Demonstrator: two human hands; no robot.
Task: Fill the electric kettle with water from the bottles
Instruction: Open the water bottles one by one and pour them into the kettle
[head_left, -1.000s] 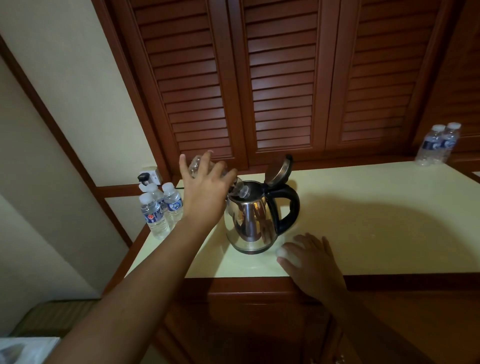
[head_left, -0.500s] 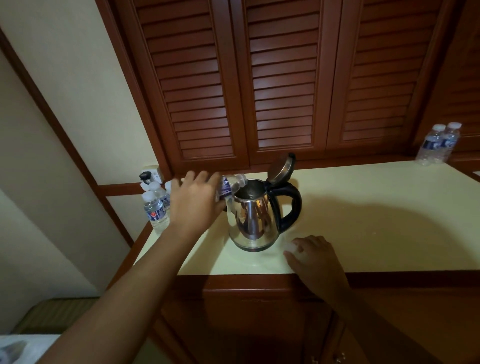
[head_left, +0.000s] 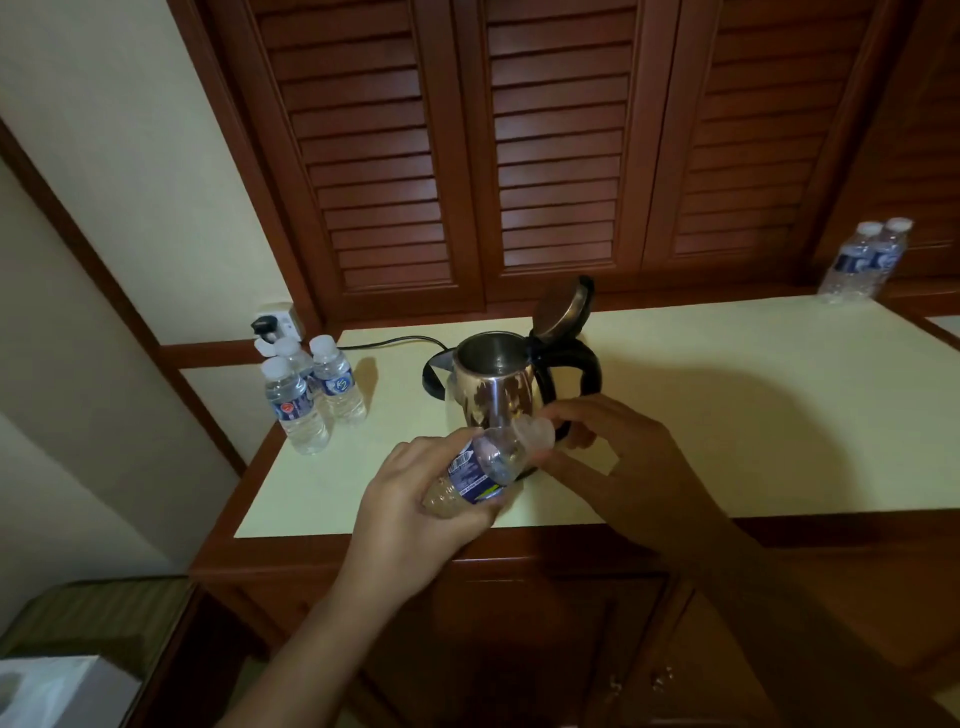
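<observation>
A steel electric kettle (head_left: 493, 387) with a black handle stands on the cream counter (head_left: 727, 415), its lid (head_left: 561, 306) tipped up and open. My left hand (head_left: 415, 499) grips a small clear plastic bottle (head_left: 478, 470) with a blue label, lying tilted in front of the kettle with its neck pointing right. My right hand (head_left: 608, 457) pinches the white cap (head_left: 535, 434) at the bottle's mouth. The bottle looks nearly empty. Three capped bottles (head_left: 306, 395) stand at the counter's left corner, two more bottles (head_left: 862, 262) at the far right.
A black cord (head_left: 395, 341) runs from the kettle's base to a wall socket (head_left: 278, 325) at the left. Louvred wooden doors (head_left: 519, 156) rise behind the counter. Below it is a wooden cabinet (head_left: 519, 623). A low stand and a white box (head_left: 52, 691) are at the lower left.
My left hand has pulled the bottle back from over the kettle's mouth to the front of the kettle. My right hand has left the counter and come up to the bottle's neck with the cap.
</observation>
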